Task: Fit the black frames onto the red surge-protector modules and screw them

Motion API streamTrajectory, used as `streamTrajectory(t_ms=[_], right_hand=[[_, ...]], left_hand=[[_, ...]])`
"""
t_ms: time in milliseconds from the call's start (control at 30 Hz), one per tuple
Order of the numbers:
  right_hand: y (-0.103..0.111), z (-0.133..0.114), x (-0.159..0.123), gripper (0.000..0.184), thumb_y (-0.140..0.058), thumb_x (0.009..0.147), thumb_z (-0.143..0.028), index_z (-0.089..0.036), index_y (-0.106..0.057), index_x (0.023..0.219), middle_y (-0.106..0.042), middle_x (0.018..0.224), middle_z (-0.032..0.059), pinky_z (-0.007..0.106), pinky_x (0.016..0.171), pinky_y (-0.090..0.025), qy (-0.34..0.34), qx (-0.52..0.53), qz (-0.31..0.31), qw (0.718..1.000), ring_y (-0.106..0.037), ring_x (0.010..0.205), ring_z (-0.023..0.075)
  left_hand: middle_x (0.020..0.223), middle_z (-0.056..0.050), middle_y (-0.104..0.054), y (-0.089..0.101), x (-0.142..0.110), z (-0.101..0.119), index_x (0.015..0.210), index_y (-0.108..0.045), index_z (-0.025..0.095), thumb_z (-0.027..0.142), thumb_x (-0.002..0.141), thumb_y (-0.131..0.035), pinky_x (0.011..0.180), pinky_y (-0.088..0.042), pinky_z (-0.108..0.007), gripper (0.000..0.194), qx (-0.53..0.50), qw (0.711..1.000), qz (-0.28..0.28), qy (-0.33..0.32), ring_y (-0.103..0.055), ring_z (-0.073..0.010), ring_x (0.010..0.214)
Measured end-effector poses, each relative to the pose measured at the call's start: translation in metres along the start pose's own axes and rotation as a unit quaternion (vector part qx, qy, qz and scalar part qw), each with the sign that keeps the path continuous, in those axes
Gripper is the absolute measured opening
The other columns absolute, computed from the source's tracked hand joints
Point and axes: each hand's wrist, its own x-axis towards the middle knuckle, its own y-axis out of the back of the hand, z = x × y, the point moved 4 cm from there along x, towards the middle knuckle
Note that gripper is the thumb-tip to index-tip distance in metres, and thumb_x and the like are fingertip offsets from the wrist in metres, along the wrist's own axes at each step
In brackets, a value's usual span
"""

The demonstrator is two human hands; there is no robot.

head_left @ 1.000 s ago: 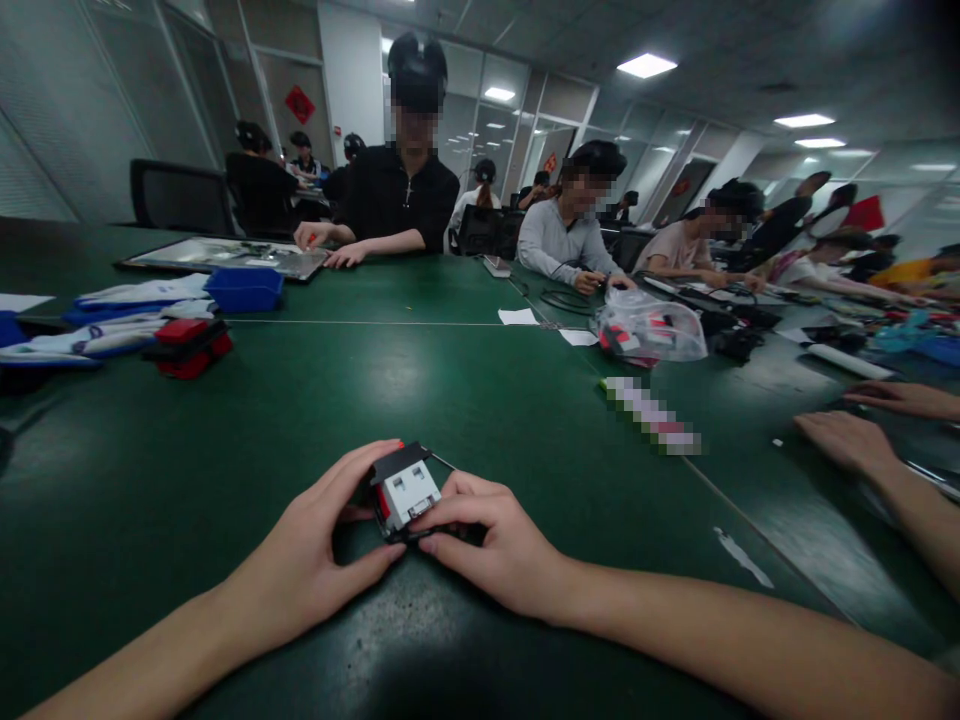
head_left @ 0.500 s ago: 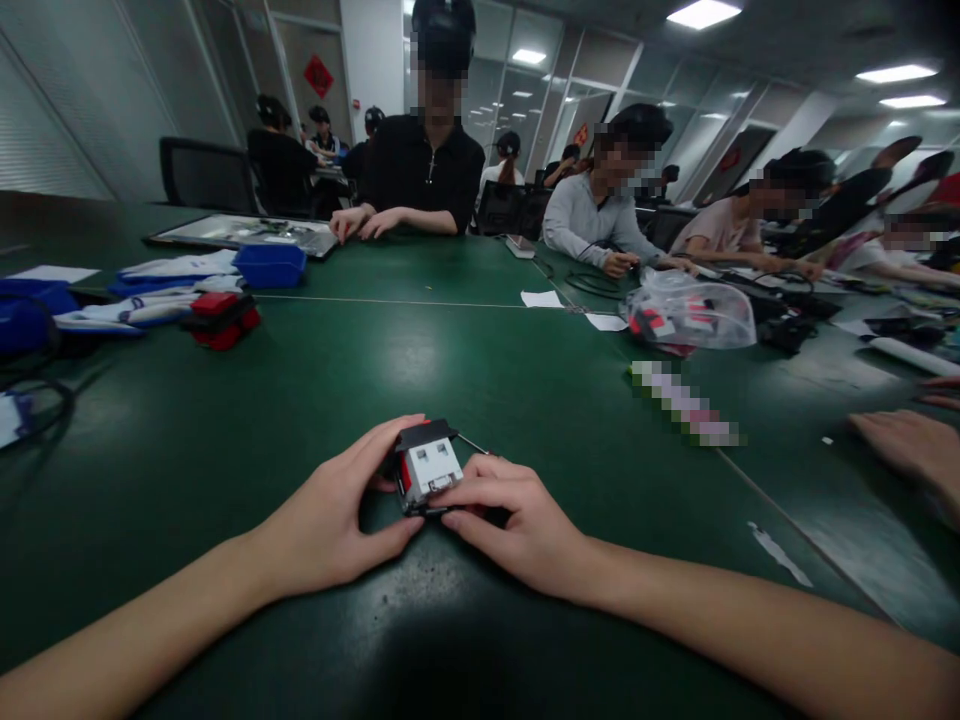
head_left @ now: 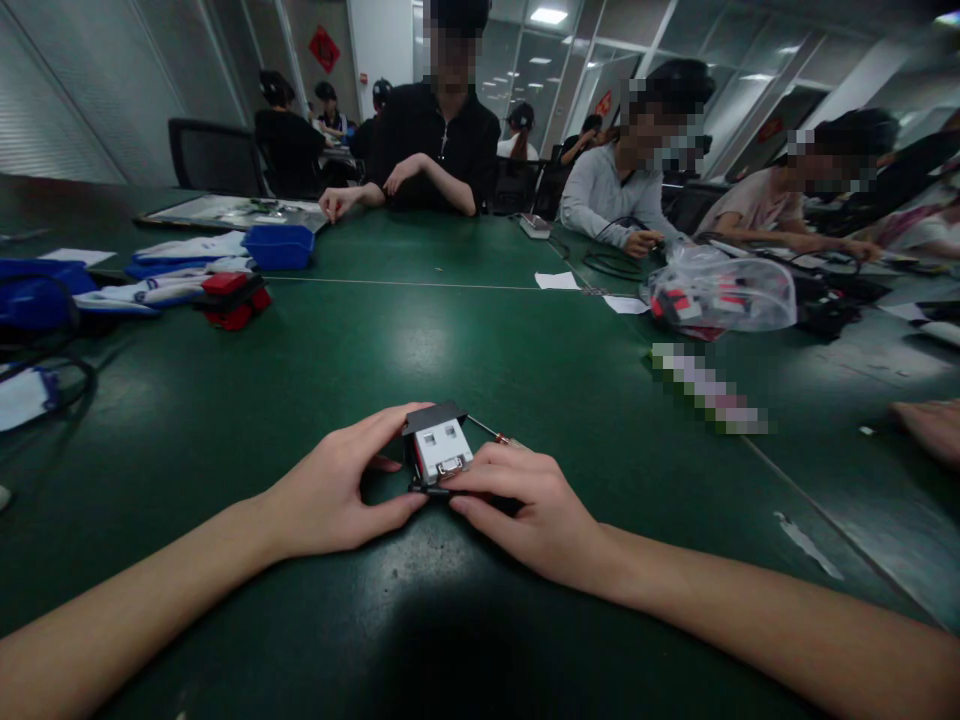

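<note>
Here's the left hand (head_left: 337, 490) gripping the small black-topped white piece (head_left: 444, 445) low at the tabletop (head_left: 300, 630), its far fingers partly lost behind it, while the right hand (head_left: 529, 510) pinches the lower right corner, fingertips hard to make out! A slim screwdriver (head_left: 501, 438) pokes out behind, handle partly covered; there's room beyond, out to the red-and-black block (head_left: 234, 300) and plastic bag (head_left: 750, 290), with another person's hand (head_left: 931, 428) cut off at the right edge

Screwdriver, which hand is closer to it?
Right. The right hand is just on the near side of the screwdriver, contact unclear; the left hand is farther away, at the left side of the white block.
</note>
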Motion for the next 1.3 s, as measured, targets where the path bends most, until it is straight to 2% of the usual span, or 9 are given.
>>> streamTrajectory(t_ms=[667, 867, 1033, 1300], right_hand=[[0.006, -0.005, -0.001, 0.016, -0.061, 0.097, -0.017, -0.019, -0.073, 0.106, -0.077, 0.097, 0.0077, 0.033, 0.08, -0.057, 0.04, -0.05, 0.018, 0.998, -0.072, 0.086, 0.0189], [0.009, 0.001, -0.003, 0.012, -0.061, 0.098, -0.018, -0.018, -0.07, 0.106, -0.077, 0.092, 0.0051, 0.032, 0.078, -0.056, 0.086, -0.102, 0.01, 0.991, -0.072, 0.08, 0.017], [0.013, 0.003, -0.002, 0.006, -0.064, 0.096, -0.021, -0.017, -0.067, 0.098, -0.074, 0.084, 0.0033, 0.029, 0.071, -0.054, 0.067, -0.108, 0.035, 0.991, -0.068, 0.072, 0.0148], [0.015, 0.004, 0.0, 0.01, -0.063, 0.098, -0.023, -0.015, -0.07, 0.1, -0.075, 0.086, 0.0052, 0.028, 0.067, -0.054, 0.038, -0.119, 0.036, 0.991, -0.068, 0.073, 0.0158]], left_hand=[[0.139, -0.009, -0.061, 0.001, 0.003, 0.0, 0.15, -0.039, 0.028, 0.032, 0.087, -0.073, 0.084, -0.063, -0.031, 0.072, 0.001, 1.0, -0.011, -0.011, -0.068, -0.0269, 0.114], [0.14, -0.008, -0.06, 0.001, 0.002, -0.002, 0.15, -0.037, 0.029, 0.032, 0.088, -0.073, 0.086, -0.062, -0.028, 0.072, 0.018, 1.0, -0.008, -0.014, -0.067, -0.0238, 0.113], [0.138, -0.009, -0.06, 0.0, 0.003, -0.002, 0.149, -0.038, 0.029, 0.035, 0.087, -0.074, 0.081, -0.062, -0.027, 0.071, 0.023, 1.0, -0.005, -0.01, -0.067, -0.0245, 0.112], [0.137, -0.008, -0.061, 0.0, 0.003, 0.0, 0.149, -0.038, 0.03, 0.037, 0.088, -0.074, 0.087, -0.059, -0.029, 0.071, 0.021, 1.0, -0.009, 0.01, -0.068, -0.0247, 0.112]])
